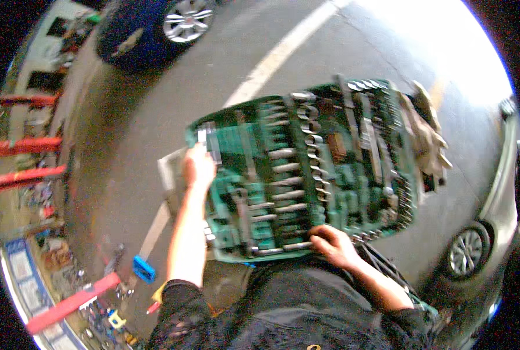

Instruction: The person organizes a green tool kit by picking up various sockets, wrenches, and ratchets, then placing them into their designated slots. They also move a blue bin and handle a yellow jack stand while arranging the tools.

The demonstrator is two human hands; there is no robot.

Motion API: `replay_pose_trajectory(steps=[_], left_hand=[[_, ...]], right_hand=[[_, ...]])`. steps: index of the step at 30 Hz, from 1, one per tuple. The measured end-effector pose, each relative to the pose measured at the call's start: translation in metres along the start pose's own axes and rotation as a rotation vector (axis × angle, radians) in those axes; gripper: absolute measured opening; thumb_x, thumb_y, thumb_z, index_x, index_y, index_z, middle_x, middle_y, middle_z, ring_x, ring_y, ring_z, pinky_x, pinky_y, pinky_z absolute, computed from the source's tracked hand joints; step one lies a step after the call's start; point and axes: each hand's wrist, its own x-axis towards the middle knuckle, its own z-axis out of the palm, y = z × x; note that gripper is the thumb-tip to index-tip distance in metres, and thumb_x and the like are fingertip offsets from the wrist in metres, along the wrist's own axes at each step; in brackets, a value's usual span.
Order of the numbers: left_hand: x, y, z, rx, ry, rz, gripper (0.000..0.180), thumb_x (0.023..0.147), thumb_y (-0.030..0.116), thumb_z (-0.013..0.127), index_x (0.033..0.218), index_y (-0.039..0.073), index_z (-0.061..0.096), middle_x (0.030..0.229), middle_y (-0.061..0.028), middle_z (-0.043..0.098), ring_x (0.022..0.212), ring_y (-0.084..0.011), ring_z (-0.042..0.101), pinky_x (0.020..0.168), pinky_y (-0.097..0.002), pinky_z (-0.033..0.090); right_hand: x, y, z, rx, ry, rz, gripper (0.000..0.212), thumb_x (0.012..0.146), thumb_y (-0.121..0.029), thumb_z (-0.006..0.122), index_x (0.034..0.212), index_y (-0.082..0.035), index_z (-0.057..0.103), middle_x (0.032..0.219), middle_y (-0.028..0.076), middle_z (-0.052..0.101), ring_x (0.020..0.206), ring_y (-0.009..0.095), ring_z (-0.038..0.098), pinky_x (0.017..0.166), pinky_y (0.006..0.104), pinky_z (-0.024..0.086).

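A green tool case [254, 255] lies open in front of me, its two halves filled with sockets [288, 181], a row of spanners [312, 140] and other metal tools. At the case's left edge is my left hand [199, 167], its fingers closed beside a shiny silver piece [202, 137]; blur hides what exactly they grip. My right hand [334, 246] is at the near edge, right of the middle, with curled fingers against the case. Just left of its fingertips lies a silver bar [283, 248] in its slot.
Pale work gloves [424, 131] lie beyond the case's right side. A dark blue car [137, 32] stands far left, a light car [502, 192] at right. Red beams [73, 303] and cluttered tools line the left. A blue object [144, 269] is on the floor.
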Motion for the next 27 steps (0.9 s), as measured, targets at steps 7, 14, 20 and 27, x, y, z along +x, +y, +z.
replay_pose_trajectory(steps=[7,14,20,27], left_hand=[[-0.001,0.023,0.003,0.150,0.035,0.047,0.039,0.090,0.014,0.052,0.128,0.003,0.055,0.113,-0.0177,0.061,0.100,-0.0356,0.061,0.086,-0.0432,0.050],[0.005,0.007,0.008,0.182,0.004,0.056,0.040,0.091,0.014,0.051,0.130,0.004,0.054,0.110,-0.0172,0.060,0.099,-0.0351,0.061,0.083,-0.0428,0.050],[0.004,0.017,0.004,0.259,-0.068,0.070,0.044,0.090,0.011,0.050,0.133,0.002,0.050,0.107,-0.0194,0.059,0.097,-0.0367,0.061,0.083,-0.0449,0.050],[0.002,0.021,-0.003,0.169,-0.160,0.051,0.049,0.090,0.011,0.049,0.137,0.000,0.044,0.117,-0.0227,0.058,0.103,-0.0376,0.060,0.088,-0.0447,0.049]], right_hand=[[-0.007,-0.013,-0.068,-0.071,0.083,-0.159,0.030,0.091,-0.027,0.060,0.112,-0.005,0.060,0.096,0.018,0.067,0.088,0.034,0.067,0.077,0.0400,0.053],[0.026,-0.011,-0.164,-0.538,0.628,-0.140,0.025,0.087,-0.022,0.064,0.106,-0.007,0.060,0.080,0.017,0.067,0.074,0.035,0.066,0.067,0.0440,0.053],[0.066,0.000,-0.190,-0.914,0.594,0.084,0.023,0.089,-0.027,0.056,0.095,-0.005,0.060,0.074,0.016,0.067,0.069,0.036,0.066,0.065,0.0457,0.053],[0.094,0.005,-0.193,-0.955,0.653,0.149,0.024,0.082,-0.025,0.059,0.073,-0.003,0.064,0.075,0.019,0.067,0.071,0.037,0.067,0.066,0.0463,0.053]])
